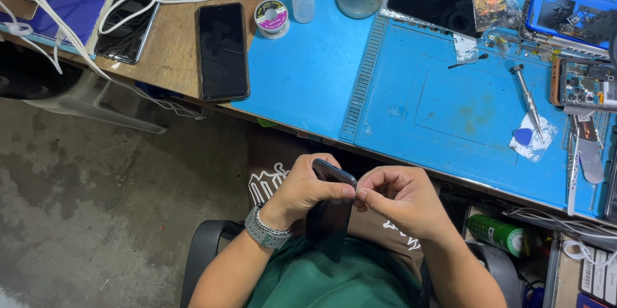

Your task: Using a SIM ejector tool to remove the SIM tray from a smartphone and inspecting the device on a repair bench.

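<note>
Head view shows the left hand wrapped tight around a dark phone held over the lap. Right hand pinches the phone's top corner, just below the blue mat.

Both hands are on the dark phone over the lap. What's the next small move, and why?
Probably keep working the right hand fingertips along the top edge of the dark phone. The left hand grips it on edge, and the right fingers pinch right at its upper corner, with no tool in either hand.
</note>
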